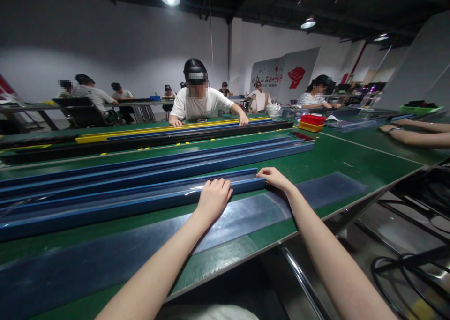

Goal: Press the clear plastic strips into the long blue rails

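A long blue plastic channel [140, 199] with a clear strip inside lies along the green table in front of me. My left hand [215, 196] curls its fingers over the near wall of this channel, a little short of its right end. At that right end, my right hand [276, 177] is closed on the channel's edge in a pinch; the fingertips are partly hidden. Under my forearms a flat clear plastic strip [242, 217] lies along the table's near edge. Just beyond, a second blue channel [225, 163] runs parallel.
Across the green table [351, 153], a co-worker [200, 100] leans over yellow and black channels [140, 144]. A dark phone-like slab [302, 136] rests at the second channel's end. Red and yellow bins [311, 122] stand farther back. Another person's arms [418, 132] reach in from the right.
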The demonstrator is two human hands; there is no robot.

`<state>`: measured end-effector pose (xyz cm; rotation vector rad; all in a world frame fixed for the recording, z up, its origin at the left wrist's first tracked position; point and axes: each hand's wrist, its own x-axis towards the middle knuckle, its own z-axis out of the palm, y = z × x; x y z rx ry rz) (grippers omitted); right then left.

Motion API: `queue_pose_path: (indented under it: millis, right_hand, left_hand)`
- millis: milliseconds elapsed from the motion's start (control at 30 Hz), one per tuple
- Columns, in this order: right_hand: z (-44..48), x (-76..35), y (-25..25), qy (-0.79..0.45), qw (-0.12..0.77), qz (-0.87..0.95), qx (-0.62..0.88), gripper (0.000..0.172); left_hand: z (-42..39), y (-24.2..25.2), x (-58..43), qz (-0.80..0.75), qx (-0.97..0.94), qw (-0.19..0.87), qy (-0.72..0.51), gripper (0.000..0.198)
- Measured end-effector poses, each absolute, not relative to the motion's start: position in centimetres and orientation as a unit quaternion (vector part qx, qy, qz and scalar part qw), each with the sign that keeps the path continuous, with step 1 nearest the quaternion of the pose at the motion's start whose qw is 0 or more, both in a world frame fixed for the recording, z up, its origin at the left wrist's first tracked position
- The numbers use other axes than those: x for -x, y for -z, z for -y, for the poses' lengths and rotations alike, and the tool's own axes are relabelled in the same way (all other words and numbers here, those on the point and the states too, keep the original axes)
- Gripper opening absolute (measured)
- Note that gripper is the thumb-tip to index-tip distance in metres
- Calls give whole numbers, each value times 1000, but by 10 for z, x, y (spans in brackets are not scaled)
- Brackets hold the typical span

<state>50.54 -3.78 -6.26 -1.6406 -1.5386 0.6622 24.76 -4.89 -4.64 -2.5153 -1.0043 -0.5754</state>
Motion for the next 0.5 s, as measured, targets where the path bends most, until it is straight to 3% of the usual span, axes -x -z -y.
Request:
queue_pose_path:
  millis: [500]
  right_hand:
    - [42,-501,55,-269,368,598,660,26]
  left_hand:
    - [48,47,-248,354,892,185,210,15]
